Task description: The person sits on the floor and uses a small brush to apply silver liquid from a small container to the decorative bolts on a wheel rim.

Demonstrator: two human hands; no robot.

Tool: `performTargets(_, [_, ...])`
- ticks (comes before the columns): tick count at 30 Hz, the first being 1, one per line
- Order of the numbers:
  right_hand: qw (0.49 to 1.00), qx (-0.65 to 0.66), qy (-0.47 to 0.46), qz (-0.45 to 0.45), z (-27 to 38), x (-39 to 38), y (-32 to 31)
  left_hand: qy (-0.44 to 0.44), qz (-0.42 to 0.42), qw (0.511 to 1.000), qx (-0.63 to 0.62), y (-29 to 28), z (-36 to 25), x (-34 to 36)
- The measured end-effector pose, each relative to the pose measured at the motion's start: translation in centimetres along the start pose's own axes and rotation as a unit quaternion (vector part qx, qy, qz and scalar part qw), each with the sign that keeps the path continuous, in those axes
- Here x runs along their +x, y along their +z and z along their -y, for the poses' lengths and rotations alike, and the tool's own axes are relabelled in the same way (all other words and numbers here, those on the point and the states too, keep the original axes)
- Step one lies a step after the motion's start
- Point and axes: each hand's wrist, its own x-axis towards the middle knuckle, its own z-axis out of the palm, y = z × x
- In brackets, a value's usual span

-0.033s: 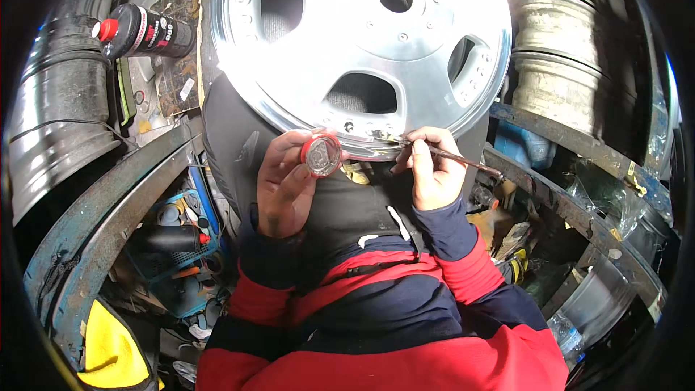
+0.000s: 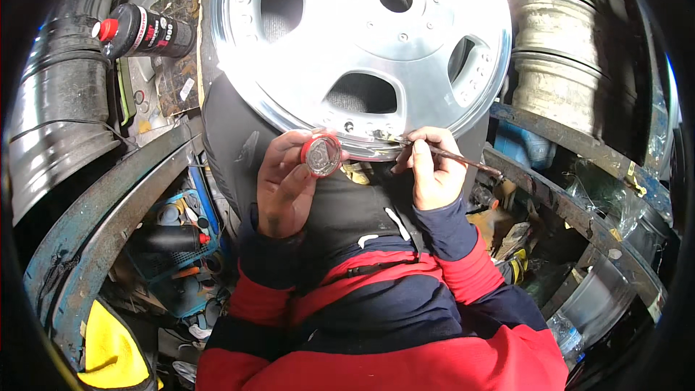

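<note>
A large polished silver wheel rim (image 2: 423, 83) lies face up in front of me, with strong glare on its left part. My left hand (image 2: 284, 192) is closed around a small round red cap (image 2: 323, 156), tilted so its greyish, shiny inside shows. Pinched in my right hand (image 2: 439, 181) is a thin dark-handled brush (image 2: 467, 161). Its tip points left at the near edge of the wheel, close to a dark bolt hole (image 2: 349, 127). Whether the tip touches the metal I cannot tell.
A black bottle with a red cap (image 2: 152, 31) lies at the left. Stacked wheel barrels stand on the left (image 2: 61, 101) and right (image 2: 557, 65). Metal beams (image 2: 108, 224) flank me. Lower left are a cluttered blue basket (image 2: 156, 264) and a yellow cloth (image 2: 112, 351).
</note>
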Motion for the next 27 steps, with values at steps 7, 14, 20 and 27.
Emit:
performTargets(7, [0.996, 0.086, -0.019, -0.020, 0.1, 0.0, 0.0, -0.002, 0.004, 1.000, -0.011, 0.2, 0.0, 0.1])
performTargets(14, [0.981, 0.148, -0.110, 0.055, 2.1, -1.4, 1.1, -0.010, 0.010, 1.000, -0.003, 0.2, 0.1, -0.1])
performTargets(20, [0.983, -0.030, -0.161, 0.082, 2.2, -1.6, 1.5, -0.017, 0.021, 1.000, -0.005, 0.5, -0.2, 0.1])
performTargets(27, [0.980, -0.057, -0.175, 0.082, 2.2, -1.7, 1.4, -0.023, 0.014, 1.000, -0.006, 0.7, -0.4, 0.1])
